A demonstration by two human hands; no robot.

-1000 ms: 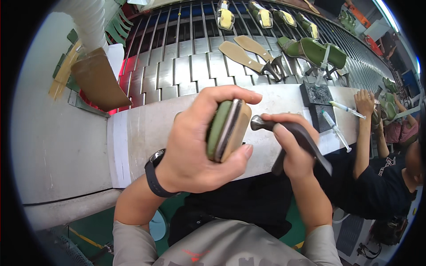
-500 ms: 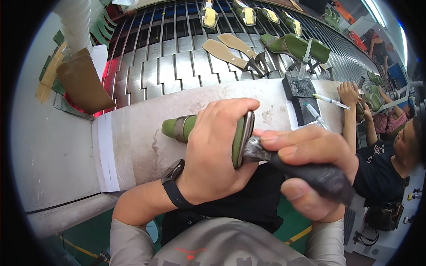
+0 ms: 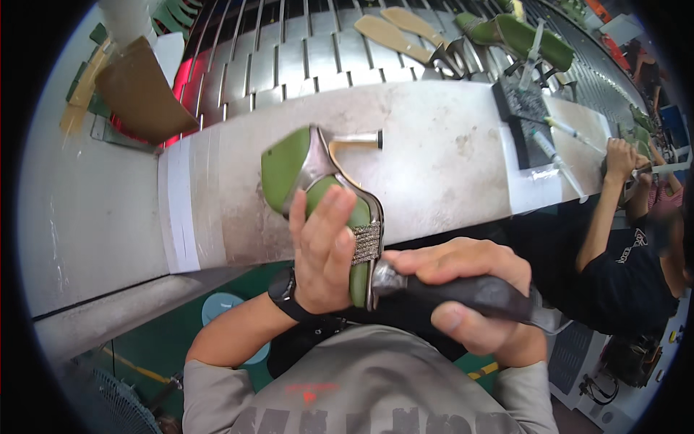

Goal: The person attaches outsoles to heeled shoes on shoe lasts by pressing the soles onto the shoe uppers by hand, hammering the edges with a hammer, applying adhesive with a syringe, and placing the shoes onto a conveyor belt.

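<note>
My left hand [image 3: 324, 249], with a dark watch on its wrist, is wrapped round a green high-heeled shoe [image 3: 285, 170] at the near edge of the bench. The shoe lies on its side, its thin metallic heel pointing right and its toe end towards me. A glittery banded strap [image 3: 366, 244] crosses its front, partly behind my fingers. My right hand [image 3: 477, 278] grips a black-handled hand tool [image 3: 470, 295] with a rounded metal head. That head is against the sole edge beside the strap.
Syringes [image 3: 558, 165] rest at a dark block [image 3: 531, 137] on the right of the bench [image 3: 434, 137]. Behind lie tan soles [image 3: 394, 37], loose heels [image 3: 452, 59] and a green shoe [image 3: 535, 40] on the slatted metal conveyor [image 3: 278, 61]. A co-worker [image 3: 629, 253] stands at right.
The shoe has been turned, so its heel now shows at the far side, and my left hand has shifted along it. The tool's head has moved a little left and nearer me.
</note>
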